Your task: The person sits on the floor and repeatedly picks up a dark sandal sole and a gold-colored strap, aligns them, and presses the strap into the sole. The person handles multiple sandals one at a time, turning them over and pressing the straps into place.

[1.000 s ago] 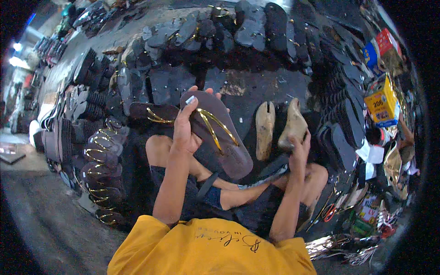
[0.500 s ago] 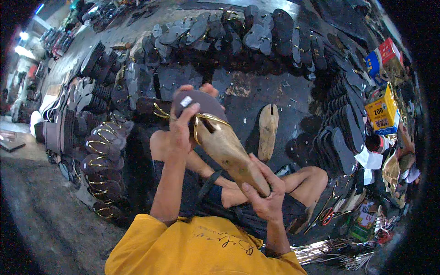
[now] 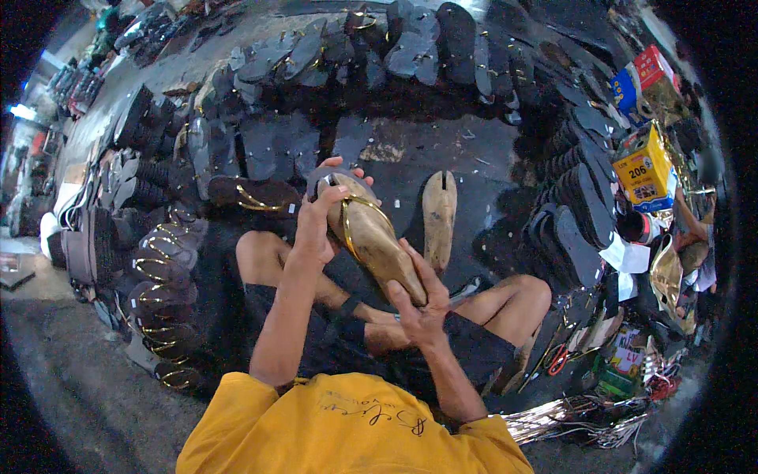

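A pale wooden shoe last (image 3: 371,229) is held slanting above my crossed legs, its notched toe end up and to the left. A thin gold strap (image 3: 347,235) runs across it from a dark sandal (image 3: 320,175), whose sole shows only at the toe end. My left hand (image 3: 320,213) grips the sandal there, thumb on top and fingers around the far side. Around the narrow heel end of the last, my right hand (image 3: 422,304) is closed. A second wooden last (image 3: 439,221) lies on the dark floor just right of the held one.
A dark gold-strapped sandal (image 3: 253,197) lies left of my hands. More gold-strapped sandals (image 3: 164,304) line the left side, and dark soles (image 3: 414,47) stand along the back. Stacked soles (image 3: 572,213), a yellow box (image 3: 646,170) and red-handled scissors (image 3: 557,359) are on the right.
The sandal's sole, which covered the last's toe end with a white label showing, is now mostly hidden beneath it. The last has turned more upright, and my right hand has moved up and left.
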{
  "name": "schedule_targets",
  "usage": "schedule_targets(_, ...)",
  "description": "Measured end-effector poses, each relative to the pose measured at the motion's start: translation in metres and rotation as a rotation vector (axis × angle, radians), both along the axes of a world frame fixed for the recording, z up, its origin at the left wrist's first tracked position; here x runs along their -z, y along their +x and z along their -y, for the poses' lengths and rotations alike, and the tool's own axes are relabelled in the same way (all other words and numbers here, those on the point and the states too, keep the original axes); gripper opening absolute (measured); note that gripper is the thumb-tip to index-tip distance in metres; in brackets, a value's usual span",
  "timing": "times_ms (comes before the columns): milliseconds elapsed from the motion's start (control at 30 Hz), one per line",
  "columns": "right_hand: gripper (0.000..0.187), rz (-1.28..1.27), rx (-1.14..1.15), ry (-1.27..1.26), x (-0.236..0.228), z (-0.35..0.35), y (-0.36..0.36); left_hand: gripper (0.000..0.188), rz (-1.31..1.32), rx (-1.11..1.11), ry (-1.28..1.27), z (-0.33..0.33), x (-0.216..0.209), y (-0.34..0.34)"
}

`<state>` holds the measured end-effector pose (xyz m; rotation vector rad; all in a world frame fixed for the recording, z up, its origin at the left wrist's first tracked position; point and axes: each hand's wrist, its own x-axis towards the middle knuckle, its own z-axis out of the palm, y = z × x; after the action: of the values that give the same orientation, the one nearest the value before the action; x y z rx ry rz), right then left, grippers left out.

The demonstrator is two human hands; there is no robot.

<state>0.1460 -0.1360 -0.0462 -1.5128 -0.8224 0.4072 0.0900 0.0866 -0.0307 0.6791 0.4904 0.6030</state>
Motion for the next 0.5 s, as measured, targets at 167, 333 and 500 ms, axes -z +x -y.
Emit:
schedule_targets(167, 0.061, 0.279, 0.088, -0.046, 0.012, 0.001, -0.029, 0.078, -0.179, -0.012, -0.46, 0.053, 0.035, -0.051)
schedule_targets(333, 0.041, -0.287, -0.157, -0.104, -0.005, 0.017, -0.02, 0.078, -0.432, 0.064, -0.27, 0.069, 0.02, -0.076)
schedule_targets(500, 0.065, -0.467, -0.104, -0.453, 0.062, 0.014, -0.029, 0.079, -0.362, 0.032, -0.36, 0.084, -0.029, -0.073)
